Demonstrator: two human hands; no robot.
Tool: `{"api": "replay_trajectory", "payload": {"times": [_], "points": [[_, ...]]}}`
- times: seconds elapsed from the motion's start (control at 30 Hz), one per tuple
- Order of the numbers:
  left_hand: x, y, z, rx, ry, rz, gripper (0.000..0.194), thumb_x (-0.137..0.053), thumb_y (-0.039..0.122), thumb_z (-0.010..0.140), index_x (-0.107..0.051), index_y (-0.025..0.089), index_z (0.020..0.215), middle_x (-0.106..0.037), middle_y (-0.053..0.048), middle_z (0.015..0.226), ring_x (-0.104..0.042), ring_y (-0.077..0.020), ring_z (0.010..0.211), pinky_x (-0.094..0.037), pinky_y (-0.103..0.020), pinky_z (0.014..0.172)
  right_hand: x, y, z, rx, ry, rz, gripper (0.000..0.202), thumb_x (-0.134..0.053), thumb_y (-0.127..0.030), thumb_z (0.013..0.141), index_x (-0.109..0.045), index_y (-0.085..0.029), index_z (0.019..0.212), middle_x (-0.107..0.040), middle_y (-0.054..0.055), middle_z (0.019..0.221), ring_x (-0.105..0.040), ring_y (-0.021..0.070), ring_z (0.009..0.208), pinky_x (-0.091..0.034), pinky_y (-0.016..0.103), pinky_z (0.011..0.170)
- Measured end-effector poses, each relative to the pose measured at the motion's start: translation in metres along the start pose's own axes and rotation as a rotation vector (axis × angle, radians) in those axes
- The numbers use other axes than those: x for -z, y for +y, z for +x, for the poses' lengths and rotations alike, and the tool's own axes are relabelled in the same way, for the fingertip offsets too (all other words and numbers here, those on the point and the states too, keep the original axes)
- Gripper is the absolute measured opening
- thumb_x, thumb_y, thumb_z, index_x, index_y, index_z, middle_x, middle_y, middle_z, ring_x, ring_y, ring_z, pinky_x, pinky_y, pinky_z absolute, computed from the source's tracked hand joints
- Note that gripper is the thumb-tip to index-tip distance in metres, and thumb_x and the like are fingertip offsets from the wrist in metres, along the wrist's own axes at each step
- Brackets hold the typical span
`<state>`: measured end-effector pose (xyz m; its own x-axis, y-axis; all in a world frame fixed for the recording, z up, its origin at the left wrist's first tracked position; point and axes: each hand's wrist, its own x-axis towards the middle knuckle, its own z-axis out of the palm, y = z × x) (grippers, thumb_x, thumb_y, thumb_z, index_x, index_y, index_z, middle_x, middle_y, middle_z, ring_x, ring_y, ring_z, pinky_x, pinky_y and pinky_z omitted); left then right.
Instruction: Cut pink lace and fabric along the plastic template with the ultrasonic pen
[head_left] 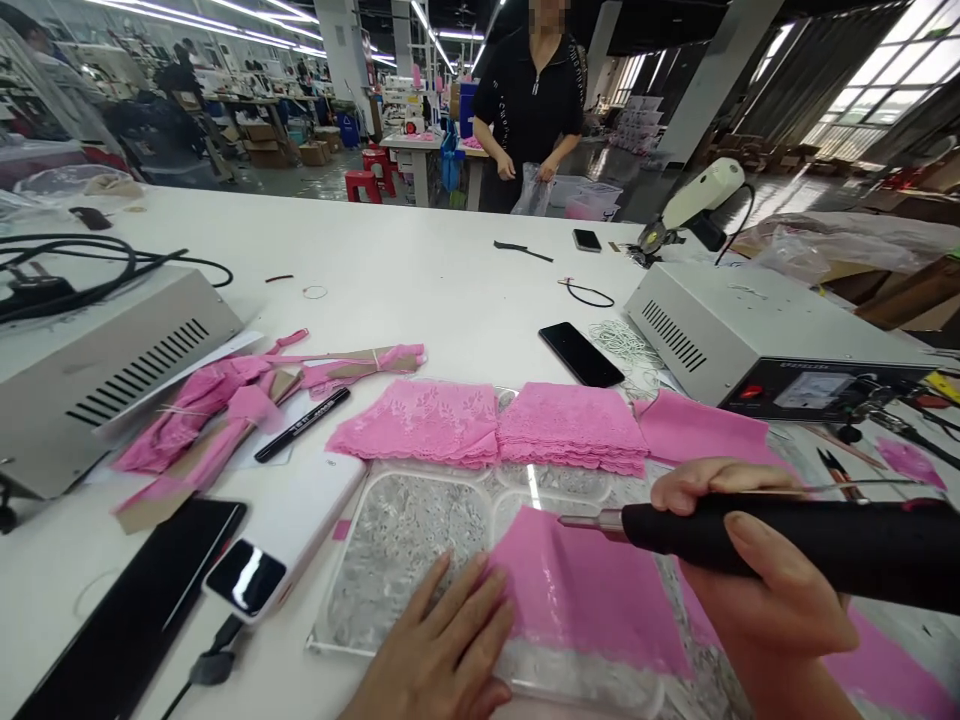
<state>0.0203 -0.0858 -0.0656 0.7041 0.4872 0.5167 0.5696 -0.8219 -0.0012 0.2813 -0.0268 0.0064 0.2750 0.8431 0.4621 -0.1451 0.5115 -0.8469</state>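
Observation:
My right hand (772,570) is wrapped round a thick black handheld tool (720,530) with a narrow metal tip. The tip points left, over the upper part of a flat pink fabric piece (585,600); whether it touches the cloth I cannot tell. My left hand (442,645) lies flat, fingers stretched, at the left edge of that piece. Beneath is a clear plastic plate (412,540) with rounded-square outlines. Behind it sit two stacks of pink lace pieces, a left stack (420,420) and a right stack (570,425), with a plain pink piece (701,425) beside them.
Grey boxes stand left (112,370) and right (750,330). A marker (304,425), tied pink strips (225,400), a white power bank (300,545), a black tablet-like device (135,610) and a phone (581,353) lie around. A rotary cutter (690,205) stands behind. Across the table is a person (529,100).

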Motion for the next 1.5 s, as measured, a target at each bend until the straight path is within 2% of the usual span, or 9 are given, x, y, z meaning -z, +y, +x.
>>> {"api": "replay_trajectory", "payload": {"times": [0.17,0.3,0.53,0.77,0.97,1.1,1.33,1.5], "points": [[0.005,0.001,-0.012,0.028,-0.007,-0.029,0.032,-0.053,0.029,0.098,-0.063,0.012,0.123,-0.061,-0.009,0.134,-0.038,-0.0252,0.14,-0.028,-0.046,0.118,-0.02,0.001,-0.005,-0.073,-0.065,0.056,0.009,-0.064,-0.025,0.078,-0.064,-0.022,0.086,-0.056,0.003,0.077,-0.054,0.0158,0.062,-0.051,0.034,0.057],[0.005,0.003,-0.018,0.037,-0.014,-0.026,0.031,-0.051,0.026,0.098,-0.062,0.014,0.124,-0.059,-0.007,0.137,-0.04,-0.0258,0.139,-0.035,-0.046,0.115,-0.032,0.006,-0.009,-0.073,-0.11,0.06,0.009,-0.064,-0.025,0.08,-0.065,-0.021,0.088,-0.058,0.003,0.078,-0.054,0.0152,0.064,-0.052,0.034,0.06],[0.005,0.004,-0.016,0.061,-0.019,-0.07,0.031,-0.057,0.028,0.095,-0.063,0.015,0.122,-0.064,-0.006,0.13,-0.04,-0.0231,0.139,-0.024,-0.045,0.12,-0.036,0.009,-0.011,-0.091,-0.138,0.041,0.008,-0.064,-0.025,0.081,-0.065,-0.021,0.088,-0.058,0.003,0.078,-0.055,0.0157,0.064,-0.052,0.035,0.061],[0.005,0.004,-0.014,0.065,0.01,-0.075,0.029,-0.052,0.029,0.098,-0.064,0.014,0.12,-0.064,-0.004,0.13,-0.04,-0.0227,0.139,-0.018,-0.045,0.121,-0.037,0.01,-0.01,-0.086,-0.16,0.063,0.006,-0.065,-0.023,0.08,-0.064,-0.02,0.086,-0.059,0.002,0.077,-0.056,0.0147,0.063,-0.054,0.033,0.059],[0.008,0.006,-0.016,0.068,-0.032,-0.104,0.032,-0.059,0.03,0.094,-0.062,0.014,0.122,-0.064,-0.007,0.129,-0.044,-0.0247,0.137,-0.026,-0.047,0.119,-0.035,0.007,-0.012,-0.107,-0.16,0.064,0.008,-0.065,-0.023,0.08,-0.065,-0.021,0.087,-0.058,0.002,0.077,-0.056,0.0151,0.064,-0.053,0.033,0.059],[0.013,0.008,-0.019,0.075,-0.042,-0.107,0.029,-0.057,0.027,0.095,-0.062,0.014,0.121,-0.065,-0.008,0.128,-0.046,-0.0242,0.135,-0.032,-0.045,0.116,-0.037,0.003,-0.016,-0.125,-0.186,0.084,0.01,-0.065,-0.025,0.081,-0.064,-0.021,0.09,-0.058,0.002,0.078,-0.055,0.0144,0.065,-0.053,0.032,0.061],[0.017,0.009,-0.026,0.101,-0.045,-0.142,0.031,-0.061,0.024,0.092,-0.061,0.013,0.121,-0.064,-0.01,0.129,-0.041,-0.0244,0.139,-0.034,-0.044,0.116,-0.045,0.001,-0.022,-0.136,-0.222,0.073,0.01,-0.067,-0.027,0.081,-0.064,-0.022,0.089,-0.058,0.002,0.077,-0.057,0.0146,0.064,-0.054,0.032,0.06],[0.02,0.01,-0.025,0.112,-0.07,-0.158,0.031,-0.059,0.023,0.093,-0.061,0.013,0.122,-0.064,-0.009,0.13,-0.048,-0.0264,0.134,-0.038,-0.045,0.113,-0.045,0.003,-0.022,-0.146,-0.229,0.071,0.008,-0.068,-0.026,0.082,-0.064,-0.022,0.088,-0.059,0.002,0.077,-0.057,0.0142,0.065,-0.055,0.032,0.062]]}}
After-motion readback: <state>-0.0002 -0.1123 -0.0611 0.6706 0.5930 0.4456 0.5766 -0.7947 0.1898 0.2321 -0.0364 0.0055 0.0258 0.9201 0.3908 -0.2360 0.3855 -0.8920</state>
